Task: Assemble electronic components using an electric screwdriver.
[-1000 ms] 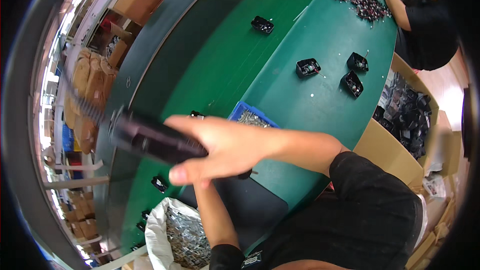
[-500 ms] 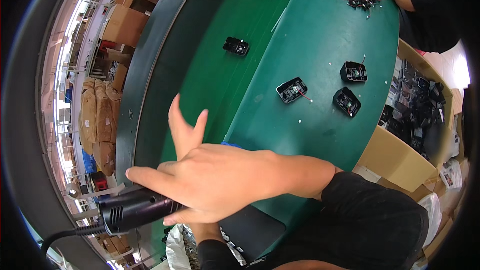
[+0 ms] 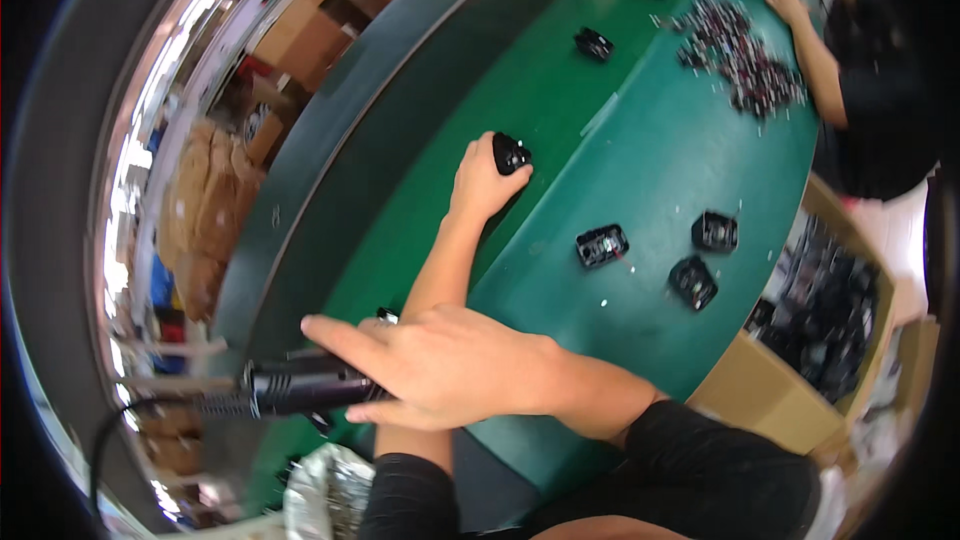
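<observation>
My left hand (image 3: 482,180) reaches out over the green conveyor belt, its fingers closed around a small black plastic housing (image 3: 511,154). Crossing above the left forearm, my right hand (image 3: 440,365) grips a black corded electric screwdriver (image 3: 315,385), whose cord trails off to the left; its tip is hidden. On the green tabletop to the right sit three open black housings: one with a short red wire (image 3: 602,246), another behind it to the right (image 3: 715,231), and a third nearer me (image 3: 693,283).
Farther along the belt lie more black parts (image 3: 594,44). A heap of small wired parts (image 3: 735,50) covers the far tabletop, beside a co-worker's arm (image 3: 820,65). At right stands a cardboard box (image 3: 765,375) of black parts. A silvery bag (image 3: 325,485) is at the lower left.
My left hand has stretched forward and taken hold of a black housing on the belt. My right hand keeps the screwdriver. The view has shifted, showing more of the co-worker.
</observation>
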{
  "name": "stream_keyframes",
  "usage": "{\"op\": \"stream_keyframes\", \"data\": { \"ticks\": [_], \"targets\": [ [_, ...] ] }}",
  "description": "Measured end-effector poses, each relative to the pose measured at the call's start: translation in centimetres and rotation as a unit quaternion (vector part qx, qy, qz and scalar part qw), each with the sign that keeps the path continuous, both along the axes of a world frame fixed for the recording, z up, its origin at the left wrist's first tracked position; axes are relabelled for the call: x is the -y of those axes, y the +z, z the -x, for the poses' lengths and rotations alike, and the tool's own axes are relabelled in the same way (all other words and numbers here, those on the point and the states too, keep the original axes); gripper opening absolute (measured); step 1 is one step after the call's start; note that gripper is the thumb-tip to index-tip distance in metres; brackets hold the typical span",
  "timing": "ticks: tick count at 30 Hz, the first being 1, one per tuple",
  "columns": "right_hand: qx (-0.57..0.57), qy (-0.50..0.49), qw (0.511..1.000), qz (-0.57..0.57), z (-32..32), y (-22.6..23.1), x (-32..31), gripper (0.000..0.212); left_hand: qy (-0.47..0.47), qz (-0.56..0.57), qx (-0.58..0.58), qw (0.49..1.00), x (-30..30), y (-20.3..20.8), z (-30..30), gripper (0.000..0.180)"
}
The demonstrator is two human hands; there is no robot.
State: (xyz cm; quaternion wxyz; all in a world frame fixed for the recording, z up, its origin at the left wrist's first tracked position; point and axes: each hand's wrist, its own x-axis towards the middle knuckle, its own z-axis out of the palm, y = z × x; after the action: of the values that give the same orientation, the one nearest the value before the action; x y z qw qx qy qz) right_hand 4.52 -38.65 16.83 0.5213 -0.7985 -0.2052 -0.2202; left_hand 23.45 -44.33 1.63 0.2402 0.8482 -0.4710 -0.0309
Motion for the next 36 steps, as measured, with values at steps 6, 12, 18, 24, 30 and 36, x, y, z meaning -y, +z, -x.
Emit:
{"op": "stream_keyframes", "data": {
  "ticks": [6,12,18,24,30,36],
  "targets": [
    [-0.020,-0.087,0.994,-0.069,-0.5,-0.4,0.2,0.073,-0.015,0.101,0.008,0.995,-13.1,8.4,3.1,0.084],
    [-0.125,-0.169,0.950,-0.233,-2.5,-1.1,-0.9,0.037,0.208,0.176,-0.005,0.962,-29.5,9.0,12.9,0.079],
    [-0.040,-0.047,0.967,-0.248,-3.7,-1.3,-3.3,0.064,0.313,0.070,-0.029,0.947,-38.8,3.1,22.1,0.078],
    [-0.033,-0.003,0.970,-0.243,-3.8,-3.9,-5.6,0.063,0.351,0.040,-0.073,0.933,-42.3,3.2,25.7,0.096],
    [-0.039,-0.067,0.961,-0.266,-1.5,-8.1,-5.9,0.052,0.407,-0.100,-0.049,0.907,-43.9,2.3,27.9,0.079],
    [-0.006,-0.108,0.942,-0.317,0.7,-10.9,-5.5,0.055,0.331,0.033,-0.048,0.942,-43.4,1.5,27.2,0.022]
  ]
}}
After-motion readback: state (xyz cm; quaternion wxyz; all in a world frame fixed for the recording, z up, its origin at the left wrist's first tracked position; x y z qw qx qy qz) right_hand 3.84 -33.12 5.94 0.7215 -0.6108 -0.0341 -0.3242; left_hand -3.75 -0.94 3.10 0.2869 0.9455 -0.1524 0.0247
